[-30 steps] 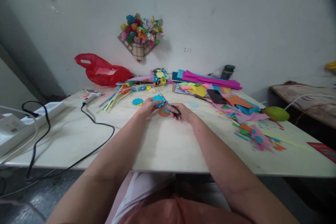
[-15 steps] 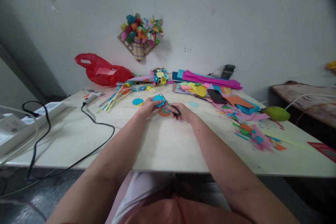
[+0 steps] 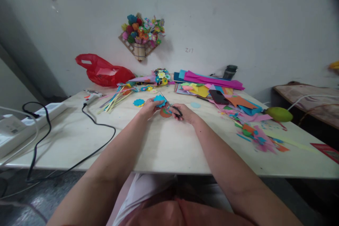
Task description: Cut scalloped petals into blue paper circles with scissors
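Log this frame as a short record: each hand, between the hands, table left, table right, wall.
Left hand: holding blue scalloped paper cutout
Right hand: holding black-handled scissors
Between hands: orange paper piece, partly hidden
Table left: glue gun, red plastic bag
Table right: smartphone, colored paper scraps
Wall: woven basket with colorful flowers

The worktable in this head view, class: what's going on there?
A person's left hand holds a scalloped blue paper; the right hand holds black-handled scissors, blades close by the paper. Whether they are cutting is too small to tell. An orange disc shows beneath the hands. Another scalloped blue piece lies to the left, paper scraps to the right.
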`<action>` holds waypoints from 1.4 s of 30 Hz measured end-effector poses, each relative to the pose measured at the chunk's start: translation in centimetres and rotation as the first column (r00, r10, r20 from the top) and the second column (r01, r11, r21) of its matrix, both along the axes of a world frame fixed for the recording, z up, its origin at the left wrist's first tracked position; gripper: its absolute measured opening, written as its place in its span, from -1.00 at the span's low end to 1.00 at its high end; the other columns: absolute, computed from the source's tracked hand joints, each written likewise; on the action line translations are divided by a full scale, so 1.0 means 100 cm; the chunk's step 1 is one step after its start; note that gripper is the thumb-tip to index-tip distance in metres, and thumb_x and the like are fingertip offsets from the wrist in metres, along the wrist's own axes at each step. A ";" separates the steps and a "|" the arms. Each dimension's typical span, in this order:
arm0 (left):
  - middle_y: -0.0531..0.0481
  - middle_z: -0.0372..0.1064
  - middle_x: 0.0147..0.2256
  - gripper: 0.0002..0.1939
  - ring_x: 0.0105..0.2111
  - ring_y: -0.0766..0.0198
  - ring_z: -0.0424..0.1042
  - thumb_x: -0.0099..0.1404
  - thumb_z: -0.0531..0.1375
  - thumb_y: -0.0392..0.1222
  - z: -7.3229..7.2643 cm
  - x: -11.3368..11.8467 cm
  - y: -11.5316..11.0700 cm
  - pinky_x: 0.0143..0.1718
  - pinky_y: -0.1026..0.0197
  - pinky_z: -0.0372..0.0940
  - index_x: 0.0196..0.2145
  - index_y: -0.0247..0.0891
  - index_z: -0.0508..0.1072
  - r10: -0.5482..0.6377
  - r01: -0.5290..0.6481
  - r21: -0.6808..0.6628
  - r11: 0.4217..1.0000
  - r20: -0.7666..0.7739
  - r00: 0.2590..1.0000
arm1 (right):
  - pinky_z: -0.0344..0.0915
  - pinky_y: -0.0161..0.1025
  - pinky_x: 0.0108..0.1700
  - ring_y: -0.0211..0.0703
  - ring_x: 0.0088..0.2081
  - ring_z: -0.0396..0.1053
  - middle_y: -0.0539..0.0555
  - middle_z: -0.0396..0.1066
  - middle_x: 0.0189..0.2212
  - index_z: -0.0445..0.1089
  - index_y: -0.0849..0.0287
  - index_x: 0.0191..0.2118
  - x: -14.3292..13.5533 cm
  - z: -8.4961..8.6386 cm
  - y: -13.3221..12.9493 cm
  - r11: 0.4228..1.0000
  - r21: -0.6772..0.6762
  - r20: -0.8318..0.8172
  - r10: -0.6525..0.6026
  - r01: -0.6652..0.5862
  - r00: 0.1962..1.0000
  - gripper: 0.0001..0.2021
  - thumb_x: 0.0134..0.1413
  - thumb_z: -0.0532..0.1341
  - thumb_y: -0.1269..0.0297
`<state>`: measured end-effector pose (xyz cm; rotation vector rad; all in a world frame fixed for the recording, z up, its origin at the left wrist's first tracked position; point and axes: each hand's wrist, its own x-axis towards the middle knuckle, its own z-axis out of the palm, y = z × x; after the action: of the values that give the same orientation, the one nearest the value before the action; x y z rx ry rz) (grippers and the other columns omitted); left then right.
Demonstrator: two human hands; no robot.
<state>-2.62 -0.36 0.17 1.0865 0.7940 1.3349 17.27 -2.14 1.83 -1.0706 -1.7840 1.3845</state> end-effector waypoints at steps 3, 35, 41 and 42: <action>-0.16 0.56 -0.35 -0.80 -0.33 0.14 0.56 -0.03 0.41 -0.30 0.001 0.000 -0.001 -0.11 0.08 0.44 -0.39 -0.40 0.56 0.016 -0.016 -0.013 1.000 0.011 1.000 | -0.05 -0.44 -0.73 -0.41 -0.71 0.18 -0.10 0.32 -0.67 0.33 0.19 -0.43 0.000 -0.002 0.002 1.000 0.014 -0.001 0.010 -0.010 1.000 -0.72 0.08 0.35 0.11; -0.11 0.55 -0.39 -0.79 -0.36 0.17 0.55 -0.04 0.40 -0.26 -0.003 -0.003 0.004 -0.16 0.11 0.46 -0.40 -0.38 0.56 0.015 -0.014 0.019 1.000 -0.021 1.000 | -0.10 -0.44 -0.73 -0.41 -0.72 0.15 -0.10 0.30 -0.70 0.34 0.19 -0.45 -0.001 -0.003 0.002 1.000 -0.017 -0.005 0.000 0.000 1.000 -0.72 0.05 0.35 0.12; -0.10 0.55 -0.39 -0.80 -0.37 0.18 0.56 -0.03 0.39 -0.27 -0.004 -0.005 0.005 -0.19 0.13 0.47 -0.40 -0.37 0.54 0.011 -0.011 0.022 1.000 -0.017 1.000 | -0.12 -0.43 -0.74 -0.41 -0.72 0.15 -0.10 0.30 -0.70 0.35 0.20 -0.44 0.000 -0.007 0.007 1.000 -0.023 -0.011 0.008 -0.008 1.000 -0.70 0.01 0.39 0.10; -0.10 0.55 -0.39 -0.80 -0.37 0.19 0.56 -0.02 0.39 -0.27 -0.004 -0.005 0.005 -0.20 0.13 0.47 -0.39 -0.37 0.54 0.011 -0.011 0.024 1.000 -0.015 1.000 | -0.13 -0.43 -0.74 -0.41 -0.72 0.15 -0.10 0.30 -0.70 0.35 0.20 -0.44 0.000 -0.007 0.007 1.000 -0.026 -0.009 0.004 -0.005 1.000 -0.70 0.00 0.40 0.10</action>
<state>-3.10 0.12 -0.27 1.1135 0.7983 1.3493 17.23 -1.45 1.08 -1.0725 -1.7676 1.4165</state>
